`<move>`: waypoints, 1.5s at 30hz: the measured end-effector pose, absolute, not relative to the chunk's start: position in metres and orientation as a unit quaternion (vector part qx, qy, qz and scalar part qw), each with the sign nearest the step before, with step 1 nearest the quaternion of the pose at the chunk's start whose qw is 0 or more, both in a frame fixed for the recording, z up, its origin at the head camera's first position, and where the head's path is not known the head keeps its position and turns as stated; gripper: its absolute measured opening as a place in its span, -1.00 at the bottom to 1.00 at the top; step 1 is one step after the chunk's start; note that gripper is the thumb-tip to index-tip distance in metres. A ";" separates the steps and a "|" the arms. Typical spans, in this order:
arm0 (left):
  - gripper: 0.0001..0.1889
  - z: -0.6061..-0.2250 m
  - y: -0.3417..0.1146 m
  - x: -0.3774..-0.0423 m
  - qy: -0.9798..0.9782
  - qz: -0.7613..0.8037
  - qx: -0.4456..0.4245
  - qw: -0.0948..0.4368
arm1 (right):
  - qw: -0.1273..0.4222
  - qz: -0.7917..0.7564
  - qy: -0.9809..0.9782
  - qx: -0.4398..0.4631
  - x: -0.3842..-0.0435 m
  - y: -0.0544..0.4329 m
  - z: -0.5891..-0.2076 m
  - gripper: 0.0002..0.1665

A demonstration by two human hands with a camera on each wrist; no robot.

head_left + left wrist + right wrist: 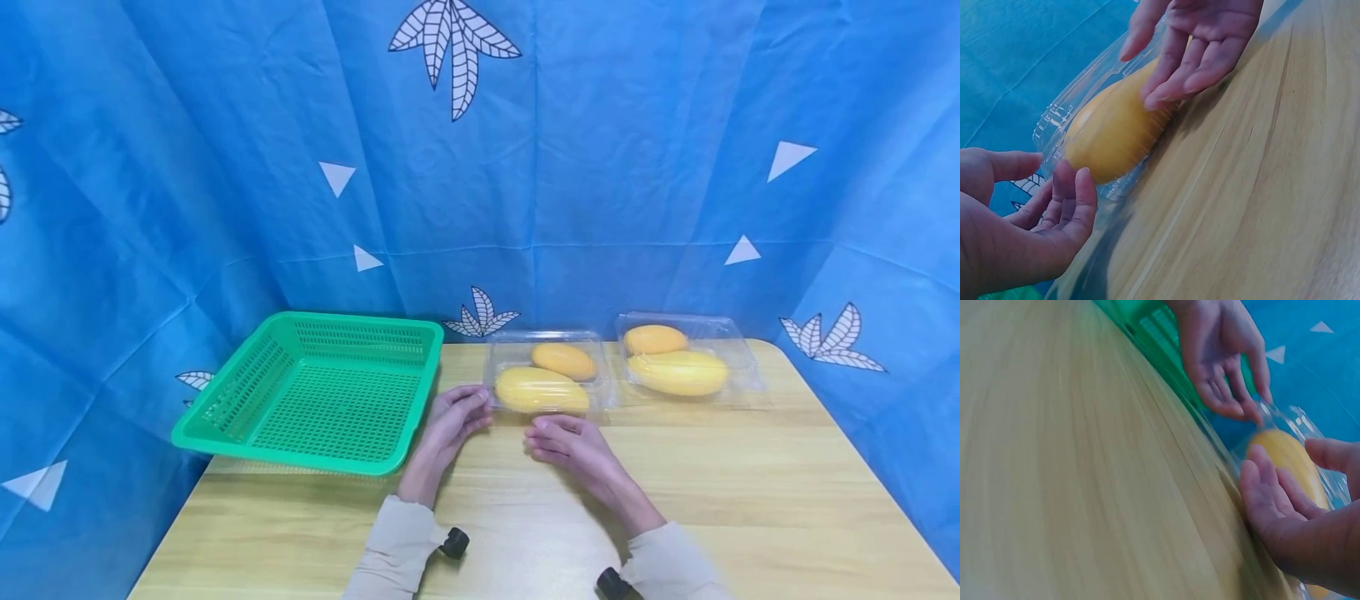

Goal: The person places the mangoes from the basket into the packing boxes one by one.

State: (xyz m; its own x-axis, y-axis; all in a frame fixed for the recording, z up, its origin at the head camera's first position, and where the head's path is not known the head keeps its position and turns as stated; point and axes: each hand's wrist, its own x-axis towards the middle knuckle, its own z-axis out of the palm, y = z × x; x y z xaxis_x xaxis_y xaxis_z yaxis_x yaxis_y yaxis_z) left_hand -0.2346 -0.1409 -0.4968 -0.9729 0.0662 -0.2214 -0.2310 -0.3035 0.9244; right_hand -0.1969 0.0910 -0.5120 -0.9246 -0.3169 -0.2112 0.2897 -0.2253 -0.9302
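A clear plastic clamshell box [546, 336] stands at the table's far side, holding a long yellow fruit [542, 392] and a smaller orange-yellow, mango-like one [564, 361]. My left hand [455, 417] is at the box's left end, thumb and fingers loosely bent and apart; the fingertips are at its corner, and contact is hard to tell. Just in front of the box is my right hand [573, 450], fingers relaxed. In the left wrist view, the right hand [1210, 50] partly covers the fruit. The right wrist view shows the left hand [1222, 362] by the box's far corner.
To the left, a green plastic basket [306, 458] rests on the wooden table [750, 500]. A second clear box [738, 354] with two yellow fruits [678, 372] stands at the right. Blue patterned cloth [600, 125] hangs behind and along both sides.
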 end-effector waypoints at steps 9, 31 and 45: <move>-0.62 -0.497 -0.145 -0.234 0.598 0.792 -0.080 0.094 | 0.177 -0.825 0.535 0.028 -0.199 0.052 -0.510 -0.36; -0.66 -0.496 -0.144 -0.235 0.608 0.785 -0.067 0.103 | 0.174 -0.864 0.461 0.104 -0.205 0.019 -0.504 -0.59; -0.64 -0.496 -0.137 -0.234 0.604 0.788 -0.100 0.064 | 0.154 -0.864 0.462 0.131 -0.208 0.013 -0.501 -0.65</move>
State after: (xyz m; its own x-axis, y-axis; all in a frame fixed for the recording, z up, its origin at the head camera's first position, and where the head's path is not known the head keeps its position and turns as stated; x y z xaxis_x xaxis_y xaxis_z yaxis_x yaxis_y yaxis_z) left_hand -0.2340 -0.1366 -0.4955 -0.9721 -0.0201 -0.2337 -0.2205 -0.2614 0.9397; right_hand -0.2079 0.0133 -0.5007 -0.9185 -0.1444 -0.3681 0.3863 -0.5268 -0.7572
